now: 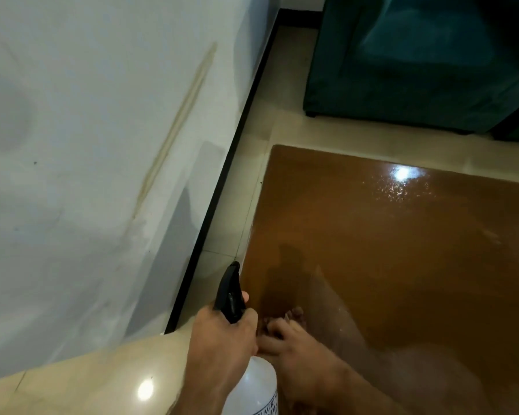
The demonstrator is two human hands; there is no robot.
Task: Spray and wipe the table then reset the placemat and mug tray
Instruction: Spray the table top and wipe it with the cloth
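Brown glossy rectangular tabletop (387, 250) lies to the right of and beyond the left hand (219, 345), filling the lower right of the view. Its near-left edge runs just beside the hand. A patch of fine droplets (402, 187) glistens under a bright light reflection on the far part of the surface, well beyond the hand.

The left hand grips the neck of a white translucent plastic spray bottle (252, 387), with the fingers curled round it just below the black plastic trigger head (229, 295). One fingertip shows at the right side of the trigger head. The nozzle points away from the person, along the left edge of the tabletop. The bottle body extends below the hand to the bottom of the view and carries dark printed lettering too blurred to read. The right hand is outside the view, so its state cannot be told.

A bare foot (297, 354) shows immediately right of the left hand, within the outline of the tabletop; whether it is seen through the surface or beside it cannot be told.

To the left of the hand stands a pale grey painted wall (87, 145) with a black skirting strip (222, 205) at its base. Beige polished floor tiles (87, 384) run beneath the hand. A dark teal upholstered seat (417, 70) stands beyond the far edge of the tabletop.
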